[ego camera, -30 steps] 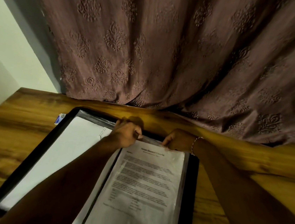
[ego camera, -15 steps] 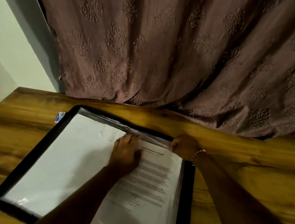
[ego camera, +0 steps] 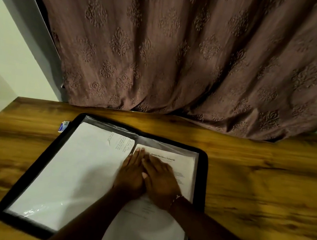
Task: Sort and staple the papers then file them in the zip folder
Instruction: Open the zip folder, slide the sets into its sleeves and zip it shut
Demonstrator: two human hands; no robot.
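The folder [ego camera: 202, 174] lies open on a wooden table [ego camera: 265, 181], its far edge near a patterned curtain [ego camera: 181, 53] that hangs down to the tabletop. A small blue-and-white box [ego camera: 63, 126] sits just beside the folder's far left corner. Both hands lie flat with straight fingers and hold nothing. The left hand [ego camera: 130, 176] and right hand [ego camera: 161, 183] touch side by side, pressing the right paper [ego camera: 185, 166] in its clear sleeve. Hands and forearms cover much of its print, and its heading is blurred. The left paper [ego camera: 80, 170] looks blank. The folder's near edge is cut off.
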